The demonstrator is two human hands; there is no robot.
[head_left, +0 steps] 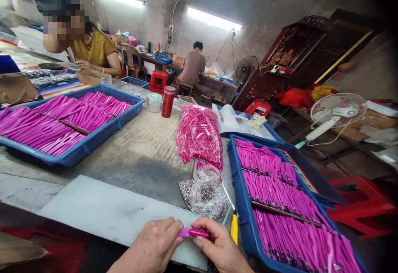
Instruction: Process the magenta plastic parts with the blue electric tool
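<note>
Low in the head view, a slim purple plastic piece point(184, 232) spans the gap between my hands. My left hand point(157, 242) is closed, pinching its left end between thumb and fingers. A darker magenta pointed end piece point(199, 233) sits on its right end. Thumb and forefinger of my right hand point(217, 242) grip that tip. Both hands are over the front edge of a pale board point(118, 210). Just beyond them lies an open clear bag point(207, 196) of small metal parts. A yellow-handled tool point(234, 226) lies beside my right hand.
Blue trays of purple pieces stand at left point(73, 159) and right point(241, 198). A clear bag of magenta pieces point(199, 134) lies mid-table, near a red bottle point(168, 102) and a lidded tub point(154, 103). Two people sit beyond. A fan point(338, 111) stands right.
</note>
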